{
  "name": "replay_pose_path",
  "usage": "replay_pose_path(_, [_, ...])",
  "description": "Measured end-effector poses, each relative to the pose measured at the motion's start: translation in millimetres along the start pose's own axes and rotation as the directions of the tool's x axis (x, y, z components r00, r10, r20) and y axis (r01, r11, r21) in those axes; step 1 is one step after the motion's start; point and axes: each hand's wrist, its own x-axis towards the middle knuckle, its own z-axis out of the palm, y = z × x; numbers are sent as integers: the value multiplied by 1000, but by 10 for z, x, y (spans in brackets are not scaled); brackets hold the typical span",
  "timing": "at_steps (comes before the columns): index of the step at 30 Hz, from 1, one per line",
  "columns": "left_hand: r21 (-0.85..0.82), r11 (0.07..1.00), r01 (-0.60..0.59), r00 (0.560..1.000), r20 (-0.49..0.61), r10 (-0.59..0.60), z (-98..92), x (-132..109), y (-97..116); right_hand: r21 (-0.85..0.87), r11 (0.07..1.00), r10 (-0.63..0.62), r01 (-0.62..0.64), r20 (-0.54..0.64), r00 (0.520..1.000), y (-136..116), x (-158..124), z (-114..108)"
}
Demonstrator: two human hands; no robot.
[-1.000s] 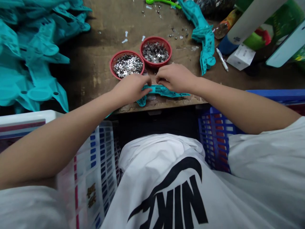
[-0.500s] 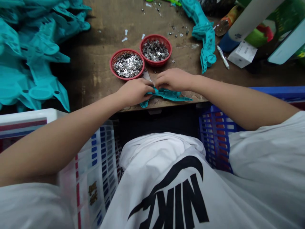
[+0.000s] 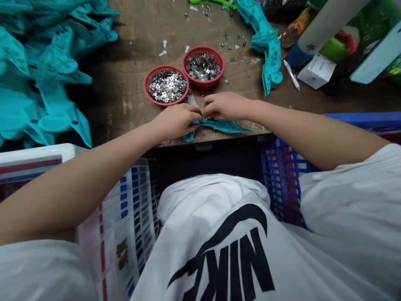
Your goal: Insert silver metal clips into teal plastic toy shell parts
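A teal plastic part (image 3: 224, 125) lies at the front edge of the wooden table under both hands. My left hand (image 3: 178, 120) is closed around its left end, with the fingertips curled over it. My right hand (image 3: 224, 105) reaches in from the right, its fingers pinched together just above the part's middle; whatever they hold is too small or too hidden to make out. Just beyond the hands stand two red baskets, the left one (image 3: 145, 90) and the right one (image 3: 222, 69), both filled with small shiny metal pieces.
Teal parts (image 3: 46, 79) are heaped at the left, and another teal piece (image 3: 265, 46) lies at the back right. A white pen (image 3: 291, 75), a small box (image 3: 317, 71) and a bottle (image 3: 297, 29) stand or lie at the right. Plastic crates (image 3: 278, 175) flank my lap.
Both hands stay over the teal part with hardly any movement; the right fingers shift very slightly. The whole view drifts a little.
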Motion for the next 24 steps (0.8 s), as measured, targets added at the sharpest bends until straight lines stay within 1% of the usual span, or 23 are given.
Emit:
replay_pose_path(2, [14, 1000, 9, 1000, 14, -9, -22, 8, 28, 66, 993, 104, -99, -81, 991, 53, -11, -89])
replay_pose_path(3, [24, 1000, 15, 1000, 25, -15, -38, 12, 44, 102, 980, 182, -168, -140, 973, 110, -21, -134])
replay_pose_path(5, [46, 998, 37, 998, 50, -40, -76, 18, 70, 155, 938, 340, -310, -240, 910, 283, -45, -187])
replay_pose_path(6, [56, 997, 54, 996, 62, -57, -96, 18, 76, 165, 916, 399, -366, -260, 880, 389, -56, -184])
replay_pose_path(7, [67, 995, 72, 995, 70, -76, -115, 15, 75, 169, 896, 442, -410, -263, 857, 500, -62, -157])
replay_pose_path(9, [93, 991, 98, 991, 80, -106, -150, 0, 53, 173, 869, 493, -463, -246, 834, 697, -58, -45])
replay_pose_path(11, [115, 988, 102, 990, 84, -112, -179, -20, 15, 168, 861, 508, -480, -238, 828, 808, -33, 87])
replay_pose_path(12, [121, 988, 100, 990, 84, -111, -192, -28, -1, 148, 863, 505, -483, -236, 830, 818, -18, 133])
replay_pose_path(14, [126, 987, 98, 990, 88, -110, -222, -33, -9, 81, 860, 509, -504, -214, 834, 743, 1, 143])
replay_pose_path(15, [131, 985, 110, 988, 96, -123, -241, -29, 4, 47, 853, 519, -520, -192, 833, 663, -1, 101])
replay_pose_path(17, [153, 972, 178, 972, 129, -199, -289, -8, 66, -12, 842, 533, -539, -136, 835, 444, -31, -53])
replay_pose_path(19, [179, 942, 285, 935, 166, -314, -344, 20, 154, -53, 862, 501, -504, -69, 863, 191, -83, -235])
replay_pose_path(21, [195, 910, 366, 896, 189, -401, -394, 43, 233, -76, 895, 442, -440, 12, 897, -43, -132, -369])
replay_pose_path(22, [201, 901, 384, 886, 195, -421, -414, 51, 261, -85, 903, 425, -421, 46, 904, -139, -148, -404])
replay_pose_path(24, [213, 898, 385, 883, 200, -425, -436, 58, 289, -110, 904, 422, -413, 87, 902, -277, -158, -420])
